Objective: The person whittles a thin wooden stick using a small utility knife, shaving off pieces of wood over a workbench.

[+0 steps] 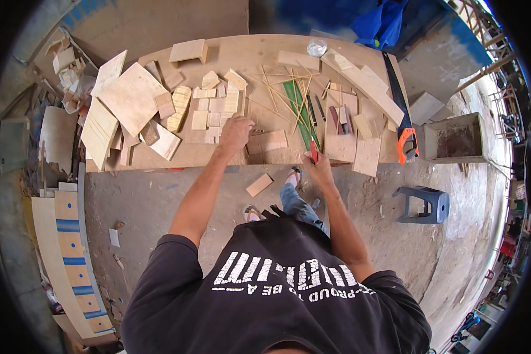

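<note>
My left hand (pixel 236 134) is over the front of the workbench, its fingers curled together beside small wooden blocks (pixel 216 106) laid close together. Whatever its fingertips hold, if anything, is too small to make out. At the bench's front edge my right hand (pixel 320 170) is closed around a slim red tool (pixel 314 153) pointing away from me. A green strip (pixel 297 106) and several thin wooden sticks (pixel 275 88) lie just beyond it. Between my hands rests a flat wooden piece (pixel 268 141).
Wooden boards (pixel 133 97) are piled at the bench's left. On the right lie long planks (pixel 366 85) and a handsaw with an orange handle (pixel 406 144). A blue-grey stool (pixel 423 205) stands on the floor, where a wooden block (pixel 259 184) lies. A box (pixel 454 138) is beyond the stool.
</note>
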{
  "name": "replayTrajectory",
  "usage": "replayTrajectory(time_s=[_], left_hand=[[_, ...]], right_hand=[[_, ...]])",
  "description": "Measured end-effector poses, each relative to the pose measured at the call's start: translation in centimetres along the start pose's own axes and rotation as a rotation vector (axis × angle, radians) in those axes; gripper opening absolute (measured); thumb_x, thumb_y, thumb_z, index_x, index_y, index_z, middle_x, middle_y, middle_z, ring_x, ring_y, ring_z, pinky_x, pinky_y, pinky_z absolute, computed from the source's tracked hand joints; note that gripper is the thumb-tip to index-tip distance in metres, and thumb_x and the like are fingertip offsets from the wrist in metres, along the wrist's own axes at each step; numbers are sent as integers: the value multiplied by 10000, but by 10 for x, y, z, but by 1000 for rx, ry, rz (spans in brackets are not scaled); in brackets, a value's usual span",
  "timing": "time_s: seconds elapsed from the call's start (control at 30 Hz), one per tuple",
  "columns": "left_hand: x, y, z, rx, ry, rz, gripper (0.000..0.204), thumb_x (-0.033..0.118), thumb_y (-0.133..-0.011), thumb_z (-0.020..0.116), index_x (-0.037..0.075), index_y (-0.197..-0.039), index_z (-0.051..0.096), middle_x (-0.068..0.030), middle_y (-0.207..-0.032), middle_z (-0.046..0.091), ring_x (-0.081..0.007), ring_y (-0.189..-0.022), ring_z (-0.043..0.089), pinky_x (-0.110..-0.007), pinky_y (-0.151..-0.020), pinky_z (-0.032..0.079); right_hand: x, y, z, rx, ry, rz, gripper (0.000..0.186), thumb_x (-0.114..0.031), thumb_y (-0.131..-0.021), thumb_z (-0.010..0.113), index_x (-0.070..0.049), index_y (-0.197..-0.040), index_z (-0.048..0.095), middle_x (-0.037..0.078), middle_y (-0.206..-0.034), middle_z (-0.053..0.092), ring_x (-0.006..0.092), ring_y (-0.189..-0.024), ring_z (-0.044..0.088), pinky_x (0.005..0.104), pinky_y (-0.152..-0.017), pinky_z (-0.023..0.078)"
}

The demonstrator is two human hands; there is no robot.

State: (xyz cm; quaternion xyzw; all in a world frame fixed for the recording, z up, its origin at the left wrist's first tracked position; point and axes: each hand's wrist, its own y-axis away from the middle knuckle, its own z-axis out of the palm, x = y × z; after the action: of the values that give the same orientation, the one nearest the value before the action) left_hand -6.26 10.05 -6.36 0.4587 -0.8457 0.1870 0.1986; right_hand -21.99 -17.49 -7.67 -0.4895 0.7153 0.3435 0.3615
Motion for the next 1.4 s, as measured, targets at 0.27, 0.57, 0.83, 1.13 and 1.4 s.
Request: replayTrajectory(time_s=[0.27, 0.57, 0.83, 1.13, 1.4], left_hand=[[16, 13, 6, 15, -134, 6, 97, 157, -864, 666, 121, -838, 753, -28, -923, 648, -236, -1042, 548, -412, -899, 451], [9, 28, -4, 123, -83, 16, 118, 165, -884, 657, 86, -884, 743, -41, -938, 663, -259, -1015, 560, -403, -875, 451], [52, 129, -3, 372, 116, -64, 86, 123, -884, 682, 43, -857, 700, -162, -761, 640, -345, -764, 603, -455, -709, 478], [55, 269, 89, -155, 306, -181, 81, 93, -887, 627, 48, -876, 694, -175, -885, 690, -347, -931, 658, -467, -799, 526], [13, 334, 154, -694, -147, -591, 159, 153, -863, 635, 65, -920, 754, -233, -996, 710, -400, -952, 687, -461, -847, 552]], right_hand=[[-3, 8, 3, 13, 14, 41, 324, -263, -857, 736, 39, -825, 619, 177, -656, 597, 266, -605, 586, 402, -619, 479], [-18, 27, -4, 69, 43, 18, 328, -267, -864, 732, 45, -838, 632, 189, -659, 598, 252, -613, 591, 395, -616, 479], [13, 129, -15, 107, -327, 551, 384, -338, -952, 623, -57, -700, 553, -11, -585, 486, 89, -558, 494, 289, -510, 374], [100, 227, -2, 294, -126, 345, 294, -284, -969, 581, -79, -766, 528, -35, -614, 466, 84, -504, 453, 287, -450, 362], [174, 271, 31, 214, -202, 423, 221, -204, -924, 600, -40, -786, 544, -32, -672, 435, 82, -666, 421, 320, -566, 367]])
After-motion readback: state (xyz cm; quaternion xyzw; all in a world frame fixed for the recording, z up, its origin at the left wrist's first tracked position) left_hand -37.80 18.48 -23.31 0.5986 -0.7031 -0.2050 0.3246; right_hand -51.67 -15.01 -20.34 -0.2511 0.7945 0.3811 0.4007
